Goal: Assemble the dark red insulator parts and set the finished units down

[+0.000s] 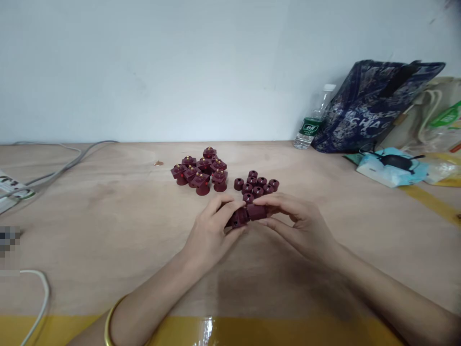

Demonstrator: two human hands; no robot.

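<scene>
My left hand (218,223) is closed around a maroon lamp holder body (238,218), its fingers on top and the thumb underneath. My right hand (300,221) grips a maroon round cap (257,212) between thumb and fingers. The two parts meet end to end just above the table; whether they are threaded together I cannot tell. Beyond my hands stands a group of small maroon caps (258,191), each with a hole in its top. To their left are several maroon lamp holders (200,181) with square tops and brass screws.
A water bottle (310,122) and a dark blue bag (370,108) stand against the wall at the right. Near them lies a light blue tissue pack (391,168) with a black object on it. Cables (65,166) and a white power strip (12,192) lie at the left.
</scene>
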